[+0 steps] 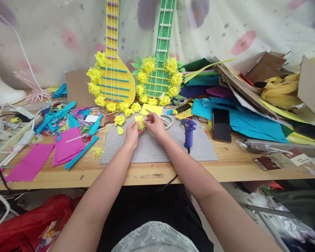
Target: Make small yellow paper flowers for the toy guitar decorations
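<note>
Between my two hands is a small square of yellow paper (140, 121). My left hand (132, 134) pinches it from the left and below. Fingers of my right hand (154, 124) are closed at its right edge. Both are just above a grey cutting mat (157, 150). Scissors (167, 121) with pale handles lie right beside my right hand, their blades partly hidden. Behind the hands is a larger yellow sheet (157, 109). A yellow paper rose (119, 120) and a loose yellow petal (120, 130) rest to the left.
A blue glue gun (189, 134) stands on the mat's right side, near a black phone (221, 125). Yellow (120, 80) and green (161, 77) paper instruments with roses lean at the back. Pink sheets (68, 145) and blue scraps lie left; cardboard (241, 87) is piled right.
</note>
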Available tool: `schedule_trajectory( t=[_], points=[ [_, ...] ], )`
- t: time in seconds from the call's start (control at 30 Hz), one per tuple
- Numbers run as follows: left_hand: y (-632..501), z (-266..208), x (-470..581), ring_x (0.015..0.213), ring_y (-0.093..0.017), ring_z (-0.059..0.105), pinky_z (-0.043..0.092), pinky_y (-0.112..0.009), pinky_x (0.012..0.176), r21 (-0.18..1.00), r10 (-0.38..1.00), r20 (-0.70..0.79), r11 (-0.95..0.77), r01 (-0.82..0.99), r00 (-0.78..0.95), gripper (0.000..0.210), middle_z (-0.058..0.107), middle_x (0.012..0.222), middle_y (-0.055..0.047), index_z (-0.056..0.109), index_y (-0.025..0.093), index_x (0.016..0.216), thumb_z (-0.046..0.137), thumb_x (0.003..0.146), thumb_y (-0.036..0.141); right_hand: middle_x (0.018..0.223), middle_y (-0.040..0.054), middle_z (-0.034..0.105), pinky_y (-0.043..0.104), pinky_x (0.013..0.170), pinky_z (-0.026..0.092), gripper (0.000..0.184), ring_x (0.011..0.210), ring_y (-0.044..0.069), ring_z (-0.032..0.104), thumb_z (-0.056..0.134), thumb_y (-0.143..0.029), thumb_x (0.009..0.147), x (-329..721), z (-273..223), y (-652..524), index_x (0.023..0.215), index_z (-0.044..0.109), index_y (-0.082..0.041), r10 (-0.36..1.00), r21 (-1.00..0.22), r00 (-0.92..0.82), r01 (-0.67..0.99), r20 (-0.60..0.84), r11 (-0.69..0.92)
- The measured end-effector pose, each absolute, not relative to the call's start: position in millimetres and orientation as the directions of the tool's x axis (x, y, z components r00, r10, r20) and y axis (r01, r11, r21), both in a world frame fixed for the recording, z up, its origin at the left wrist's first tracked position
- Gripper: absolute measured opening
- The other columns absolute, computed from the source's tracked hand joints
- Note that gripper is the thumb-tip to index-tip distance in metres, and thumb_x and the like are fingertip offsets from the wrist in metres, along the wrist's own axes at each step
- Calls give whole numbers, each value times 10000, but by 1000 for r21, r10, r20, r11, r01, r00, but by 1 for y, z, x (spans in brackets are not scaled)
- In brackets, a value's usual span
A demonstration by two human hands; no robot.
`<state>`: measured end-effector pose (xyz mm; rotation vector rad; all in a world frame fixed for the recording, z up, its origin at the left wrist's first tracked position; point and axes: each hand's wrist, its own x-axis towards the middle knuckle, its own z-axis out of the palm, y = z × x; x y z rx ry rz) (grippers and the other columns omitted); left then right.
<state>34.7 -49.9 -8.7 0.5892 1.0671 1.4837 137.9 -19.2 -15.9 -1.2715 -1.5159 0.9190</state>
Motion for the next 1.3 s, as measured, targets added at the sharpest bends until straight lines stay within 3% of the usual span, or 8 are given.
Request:
schedule_trajectory(
  t=[0.2,0.47,0.67,0.83,1.0,1.13,1.3],
  points=[
    [-52,-9,33,862,-146,610,484,-318,836,870,974,-155,55,-490,-166,116,655,907,-54,628,130,814,552,772,206,689,-38,563,281,655,445,257,632,105,534,579,-255,633,139,-19,-16,874,508,-199,988,-961,-56,230,145,154],
    [-47,-13,27,808,-120,609,485,-327,851,883,960,-149,20,-469,-238,104,653,862,-48,634,124,795,568,755,194,677,-42,504,256,608,474,227,597,78,497,584,-226,609,148,-11,-15,824,525,-182,998,-998,-50,-42,46,43],
    [-49,-12,26,732,-121,607,519,-361,797,904,966,-144,40,-426,-216,139,643,814,-34,631,124,809,643,676,160,714,-31,511,233,589,483,204,622,66,484,619,-248,571,155,-7,-17,741,537,-169,998,-988,-60,-156,5,-5],
    [-49,-8,27,755,-157,619,535,-362,742,905,960,-154,41,-424,-234,184,645,800,-62,630,128,795,595,738,299,708,-33,509,225,580,468,219,613,62,478,641,-277,546,157,-8,-15,688,513,-170,999,-979,-38,-202,-34,-41],
    [-47,-12,24,773,-154,619,529,-345,744,915,957,-124,8,-403,-263,149,650,819,-52,632,134,789,599,727,266,718,-33,506,217,577,453,272,629,65,490,667,-321,519,156,-5,-18,681,504,-174,994,-956,-82,-278,-74,-95],
    [-45,-15,23,834,-164,620,515,-332,765,909,962,-110,-4,-417,-250,157,659,865,-56,638,142,818,595,731,265,710,-32,519,219,591,444,285,634,69,489,675,-337,518,154,-2,-22,680,504,-178,991,-956,-110,-276,-72,-100],
    [-47,-11,28,865,-158,625,504,-313,789,871,958,-192,67,-486,-212,147,663,918,-72,624,139,850,506,801,211,657,-38,517,226,579,410,222,590,75,464,624,-321,566,145,-10,-23,688,505,-179,988,-991,-152,-132,5,-16]
  ],
)
